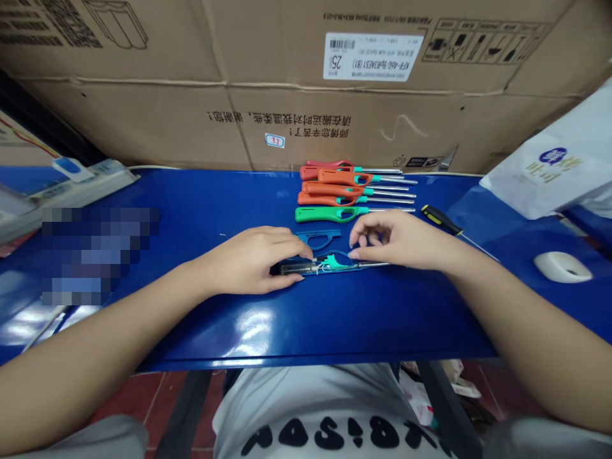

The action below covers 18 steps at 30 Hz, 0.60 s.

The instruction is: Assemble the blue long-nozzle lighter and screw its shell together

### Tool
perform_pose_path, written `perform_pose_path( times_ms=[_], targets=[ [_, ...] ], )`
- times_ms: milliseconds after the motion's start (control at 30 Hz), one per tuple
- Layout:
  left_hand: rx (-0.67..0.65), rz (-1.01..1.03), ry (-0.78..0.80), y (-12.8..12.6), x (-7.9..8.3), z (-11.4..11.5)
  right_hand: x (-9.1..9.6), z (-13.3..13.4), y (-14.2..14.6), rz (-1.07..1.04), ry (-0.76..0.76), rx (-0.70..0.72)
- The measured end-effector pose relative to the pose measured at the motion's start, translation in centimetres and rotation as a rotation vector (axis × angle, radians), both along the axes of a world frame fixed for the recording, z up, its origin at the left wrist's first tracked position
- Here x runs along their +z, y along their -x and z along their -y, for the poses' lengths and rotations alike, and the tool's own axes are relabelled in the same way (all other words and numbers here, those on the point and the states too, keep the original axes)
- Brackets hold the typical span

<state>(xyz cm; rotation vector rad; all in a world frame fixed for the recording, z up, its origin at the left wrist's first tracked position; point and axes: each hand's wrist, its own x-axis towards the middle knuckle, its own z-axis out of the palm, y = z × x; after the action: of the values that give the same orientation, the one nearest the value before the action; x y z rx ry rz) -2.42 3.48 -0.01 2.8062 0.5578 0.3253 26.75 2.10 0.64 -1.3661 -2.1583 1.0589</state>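
Observation:
An opened long-nosed lighter (pixel 325 264) lies on the blue table (pixel 306 319), its inner tube and teal trigger showing. My left hand (pixel 251 260) presses down on its handle end, fingers curled over it. My right hand (pixel 396 241) pinches the metal nozzle end between thumb and fingertips. A loose blue half-shell (pixel 319 238) rests just behind the lighter, between my hands.
Several assembled lighters, orange ones (pixel 335 185) and a green one (pixel 329 213), lie in a row behind. A black-and-yellow screwdriver (pixel 442 220) lies to the right. A white plastic bag (pixel 554 169), a white mouse-like object (pixel 561 266), a power strip (pixel 90 178) and cardboard boxes (pixel 296 83) surround the work area.

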Motion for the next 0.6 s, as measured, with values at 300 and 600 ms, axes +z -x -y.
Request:
perform_pose_path(
  times_ms=[300, 600],
  targets=[
    [0.006, 0.045, 0.012, 0.1, 0.2, -0.1, -0.2, 0.2, 0.1, 0.093, -0.021, 0.081],
    [0.092, -0.038, -0.080, 1.9, 0.8, -2.7, -2.3, -1.5, -1.1, 0.225, -0.598, 0.300]
  ],
)
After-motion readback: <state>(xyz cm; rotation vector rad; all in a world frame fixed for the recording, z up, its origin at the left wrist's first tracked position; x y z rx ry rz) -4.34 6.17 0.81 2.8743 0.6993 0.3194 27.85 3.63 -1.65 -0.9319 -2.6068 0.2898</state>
